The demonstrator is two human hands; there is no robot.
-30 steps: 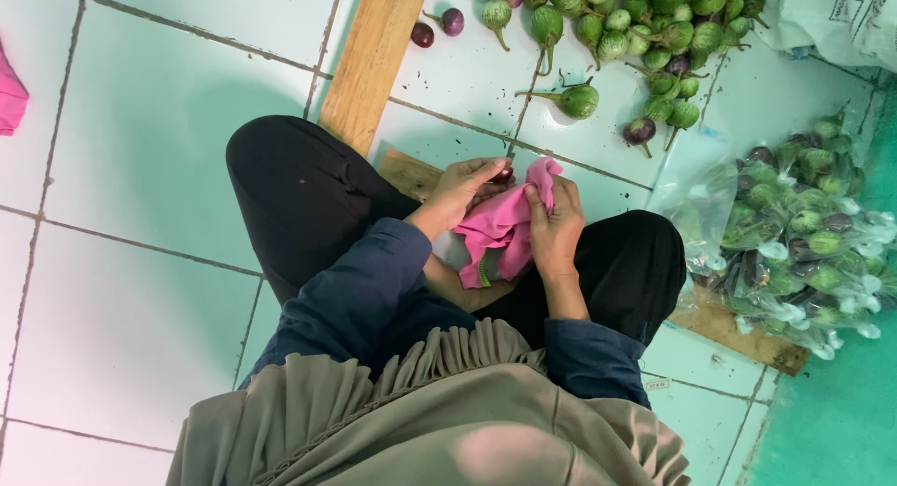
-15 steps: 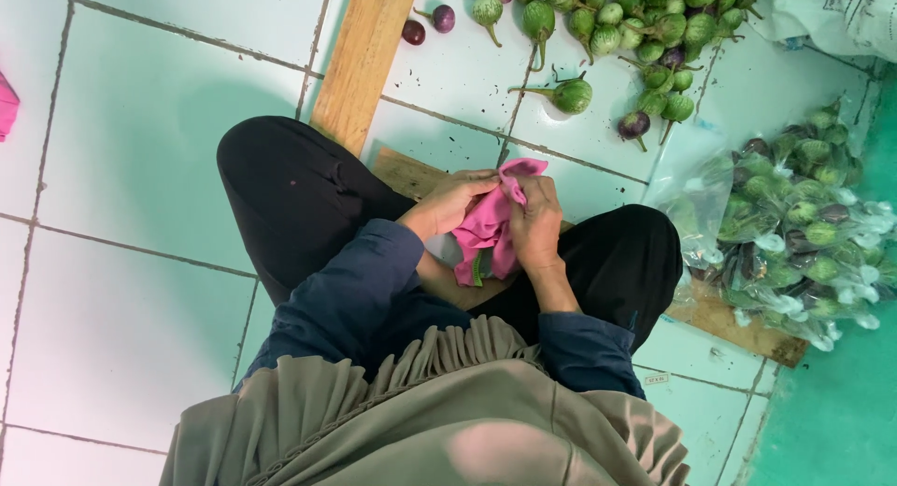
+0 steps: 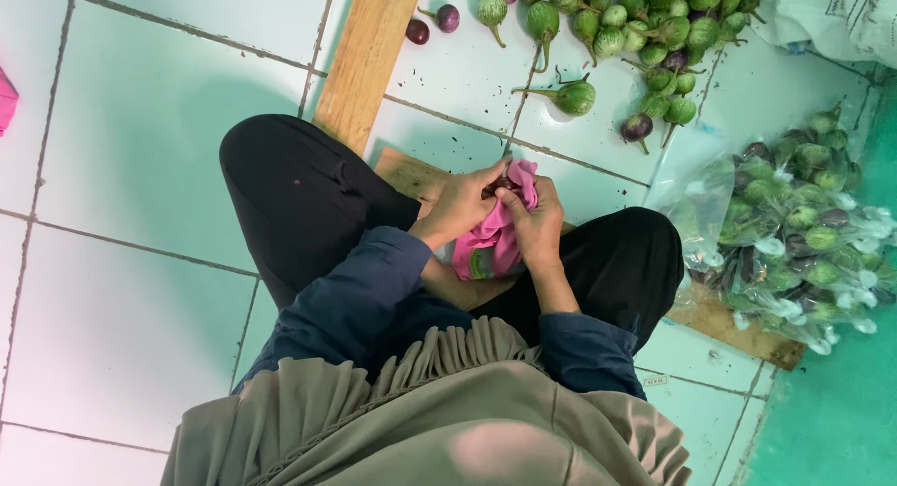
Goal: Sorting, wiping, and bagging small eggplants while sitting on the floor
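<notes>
I sit cross-legged on a tiled floor. A pink cloth (image 3: 496, 240) hangs over my lap between both hands. My left hand (image 3: 461, 203) grips the cloth's upper part, fingers curled around a small dark round thing wrapped in it, mostly hidden. Against it from the right, my right hand (image 3: 536, 223) pinches the cloth's top edge. Both hands touch each other over the cloth.
A heap of small green and purple eggplants (image 3: 645, 28) lies on the floor ahead. A clear plastic bag (image 3: 794, 224) full of them lies at right. A wooden plank (image 3: 366, 61) runs away ahead-left; another board (image 3: 729, 322) lies under my legs. A white sack (image 3: 841, 14) is at top right.
My hands have shifted on the pink cloth, bunching it tighter around the small dark thing. The cloth's upper flap, spread out before, is now gathered under my fingers.
</notes>
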